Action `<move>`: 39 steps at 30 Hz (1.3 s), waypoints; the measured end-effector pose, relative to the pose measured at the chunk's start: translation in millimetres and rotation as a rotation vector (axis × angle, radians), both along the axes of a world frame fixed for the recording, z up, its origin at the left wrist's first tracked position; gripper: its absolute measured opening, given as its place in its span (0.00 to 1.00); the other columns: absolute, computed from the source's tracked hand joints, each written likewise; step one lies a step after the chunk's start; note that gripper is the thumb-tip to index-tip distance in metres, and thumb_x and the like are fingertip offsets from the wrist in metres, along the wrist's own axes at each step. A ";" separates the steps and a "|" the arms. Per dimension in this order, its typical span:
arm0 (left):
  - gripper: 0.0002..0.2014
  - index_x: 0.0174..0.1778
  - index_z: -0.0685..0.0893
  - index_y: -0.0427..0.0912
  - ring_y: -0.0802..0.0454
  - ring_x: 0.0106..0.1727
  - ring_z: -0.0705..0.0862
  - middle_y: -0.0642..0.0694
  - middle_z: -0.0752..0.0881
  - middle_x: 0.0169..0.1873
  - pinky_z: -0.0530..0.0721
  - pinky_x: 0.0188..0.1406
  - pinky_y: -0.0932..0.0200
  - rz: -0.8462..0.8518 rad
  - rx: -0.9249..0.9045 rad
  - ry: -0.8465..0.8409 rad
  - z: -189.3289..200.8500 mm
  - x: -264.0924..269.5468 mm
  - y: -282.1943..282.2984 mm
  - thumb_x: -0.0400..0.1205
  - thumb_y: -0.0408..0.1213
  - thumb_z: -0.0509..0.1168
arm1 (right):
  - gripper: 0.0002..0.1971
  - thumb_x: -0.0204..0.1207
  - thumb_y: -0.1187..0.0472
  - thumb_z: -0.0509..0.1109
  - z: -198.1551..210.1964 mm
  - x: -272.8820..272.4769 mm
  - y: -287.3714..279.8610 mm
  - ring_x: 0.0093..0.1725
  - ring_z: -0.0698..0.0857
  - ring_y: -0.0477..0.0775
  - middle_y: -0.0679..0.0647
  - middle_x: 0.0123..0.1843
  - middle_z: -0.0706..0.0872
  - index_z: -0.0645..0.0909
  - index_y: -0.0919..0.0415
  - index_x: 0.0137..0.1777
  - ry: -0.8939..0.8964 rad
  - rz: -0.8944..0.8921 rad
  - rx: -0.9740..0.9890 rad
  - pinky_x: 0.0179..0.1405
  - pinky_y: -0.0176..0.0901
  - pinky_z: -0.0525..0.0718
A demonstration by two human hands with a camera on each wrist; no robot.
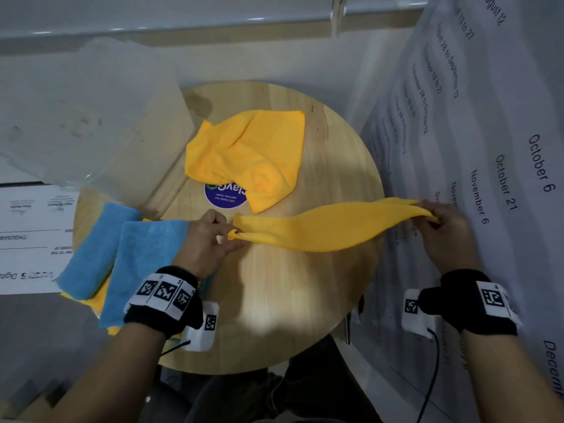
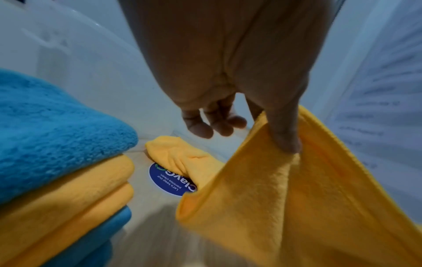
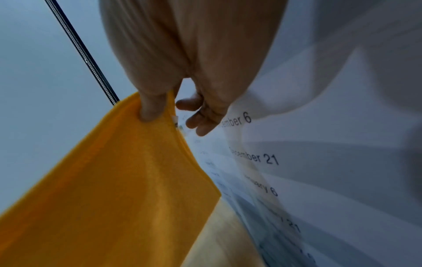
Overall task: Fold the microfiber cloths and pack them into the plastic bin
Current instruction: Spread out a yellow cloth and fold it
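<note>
A yellow microfiber cloth (image 1: 329, 228) (image 2: 285, 207) (image 3: 118, 189) hangs stretched above the round wooden table (image 1: 274, 300). My left hand (image 1: 210, 236) (image 2: 283, 137) pinches its left end between thumb and forefinger. My right hand (image 1: 439, 221) (image 3: 155, 110) pinches its right end past the table's right edge. A second yellow cloth (image 1: 247, 154) (image 2: 180, 155) lies crumpled further back on the table. At the left edge sits a pile of folded blue and yellow cloths (image 1: 122, 261) (image 2: 61, 148). The clear plastic bin (image 1: 91, 111) stands at the back left.
A blue round sticker (image 1: 224, 195) (image 2: 171, 182) marks the table's middle, partly under the crumpled cloth. A printed sheet with dates (image 1: 488, 148) (image 3: 319, 162) hangs close on the right. A white counter edge (image 1: 183, 29) runs along the back.
</note>
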State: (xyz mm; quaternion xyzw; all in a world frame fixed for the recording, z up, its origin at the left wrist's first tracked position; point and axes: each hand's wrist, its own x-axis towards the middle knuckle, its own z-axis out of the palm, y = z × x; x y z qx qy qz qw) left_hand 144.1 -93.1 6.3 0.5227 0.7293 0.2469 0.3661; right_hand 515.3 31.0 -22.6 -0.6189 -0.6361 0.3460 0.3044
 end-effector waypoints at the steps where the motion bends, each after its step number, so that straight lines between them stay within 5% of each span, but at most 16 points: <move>1: 0.02 0.40 0.87 0.41 0.65 0.38 0.75 0.51 0.75 0.39 0.72 0.40 0.75 0.005 0.017 -0.050 0.6 -0.9 -1.1 0.75 0.30 0.73 | 0.09 0.76 0.75 0.68 1.7 -0.6 -0.2 0.50 0.85 0.49 0.68 0.54 0.81 0.84 0.71 0.55 -0.009 0.016 0.013 0.43 0.16 0.74; 3: 0.03 0.39 0.84 0.42 0.69 0.38 0.79 0.55 0.82 0.38 0.75 0.40 0.76 0.067 -0.006 -0.202 4.9 -3.5 -1.8 0.79 0.35 0.68 | 0.07 0.78 0.73 0.66 9.7 -2.0 1.3 0.42 0.81 0.28 0.61 0.47 0.81 0.82 0.69 0.54 0.020 0.026 -0.030 0.41 0.17 0.74; 4: 0.04 0.41 0.85 0.43 0.68 0.38 0.82 0.56 0.86 0.37 0.78 0.42 0.73 0.118 -0.028 -0.283 6.1 -5.3 -0.8 0.80 0.38 0.66 | 0.06 0.79 0.72 0.66 16.9 -3.7 2.6 0.37 0.80 0.28 0.56 0.42 0.82 0.81 0.66 0.53 0.041 0.018 -0.084 0.37 0.18 0.74; 6: 0.07 0.48 0.85 0.45 0.64 0.42 0.86 0.57 0.89 0.40 0.82 0.45 0.66 0.219 -0.058 -0.322 3.0 -8.8 5.4 0.81 0.42 0.64 | 0.03 0.80 0.67 0.65 24.9 -7.3 8.3 0.36 0.81 0.38 0.52 0.37 0.81 0.80 0.62 0.49 0.071 -0.044 -0.167 0.33 0.29 0.76; 8: 0.08 0.51 0.85 0.45 0.59 0.44 0.86 0.53 0.88 0.43 0.80 0.46 0.60 0.261 -0.096 -0.165 -6.0 -8.1 15.4 0.83 0.42 0.63 | 0.04 0.80 0.61 0.65 19.2 -14.5 19.0 0.43 0.81 0.55 0.55 0.38 0.81 0.80 0.62 0.49 -0.004 -0.087 -0.224 0.37 0.41 0.75; 12: 0.13 0.38 0.76 0.39 0.40 0.49 0.80 0.38 0.82 0.41 0.71 0.42 0.53 0.068 -0.330 0.347 -50.4 2.4 38.9 0.84 0.43 0.60 | 0.18 0.82 0.54 0.63 -38.5 -31.1 28.4 0.60 0.79 0.66 0.65 0.60 0.82 0.78 0.66 0.64 -0.288 -0.007 -0.390 0.55 0.51 0.73; 15: 0.13 0.55 0.75 0.34 0.32 0.57 0.79 0.30 0.80 0.54 0.76 0.48 0.46 0.025 -0.481 0.443 -88.1 12.9 47.0 0.84 0.41 0.60 | 0.15 0.81 0.59 0.65 -82.0 -36.8 19.2 0.59 0.79 0.71 0.70 0.54 0.80 0.75 0.70 0.61 -0.410 0.048 -0.420 0.51 0.54 0.74; 18: 0.18 0.68 0.66 0.40 0.31 0.54 0.81 0.30 0.80 0.54 0.77 0.46 0.45 0.057 -0.450 0.417 -105.2 17.7 45.7 0.83 0.31 0.58 | 0.23 0.77 0.64 0.68 -101.4 -31.7 18.5 0.61 0.78 0.71 0.70 0.62 0.78 0.70 0.66 0.71 -0.436 0.040 -0.342 0.58 0.61 0.76; 21: 0.22 0.70 0.65 0.44 0.31 0.53 0.81 0.34 0.75 0.58 0.77 0.50 0.43 0.030 -0.395 0.406 -110.9 17.2 41.9 0.81 0.27 0.58 | 0.23 0.76 0.66 0.68 -107.5 -25.0 21.7 0.58 0.78 0.69 0.67 0.62 0.75 0.71 0.60 0.71 -0.448 0.063 -0.263 0.57 0.60 0.78; 24: 0.19 0.69 0.69 0.36 0.32 0.56 0.80 0.35 0.70 0.64 0.78 0.58 0.42 -0.012 -0.446 0.487 -116.2 11.2 41.6 0.82 0.27 0.60 | 0.16 0.79 0.64 0.65 -107.9 -21.0 23.7 0.60 0.76 0.67 0.66 0.65 0.71 0.78 0.63 0.66 -0.500 0.101 -0.344 0.61 0.54 0.75; 31: 0.14 0.64 0.72 0.31 0.34 0.54 0.81 0.35 0.70 0.61 0.79 0.57 0.48 -0.017 -0.477 0.532 -114.9 3.2 48.3 0.81 0.25 0.59 | 0.15 0.78 0.58 0.66 -113.7 -21.5 28.3 0.57 0.80 0.66 0.66 0.59 0.80 0.81 0.62 0.63 -0.495 0.100 -0.374 0.59 0.52 0.77; 34: 0.15 0.63 0.76 0.32 0.38 0.61 0.76 0.37 0.69 0.66 0.76 0.62 0.51 -0.064 -0.399 0.579 -108.6 3.8 46.3 0.81 0.26 0.63 | 0.17 0.78 0.56 0.68 -112.1 -22.9 28.6 0.57 0.81 0.62 0.63 0.59 0.82 0.80 0.64 0.64 -0.398 0.049 -0.413 0.56 0.47 0.76; 39: 0.03 0.43 0.81 0.36 0.40 0.59 0.79 0.41 0.77 0.61 0.79 0.52 0.50 -0.074 -0.294 0.539 -95.2 4.5 51.0 0.76 0.27 0.66 | 0.15 0.79 0.55 0.66 -110.2 -18.6 27.8 0.55 0.82 0.61 0.62 0.57 0.84 0.81 0.64 0.61 -0.362 -0.010 -0.423 0.51 0.44 0.75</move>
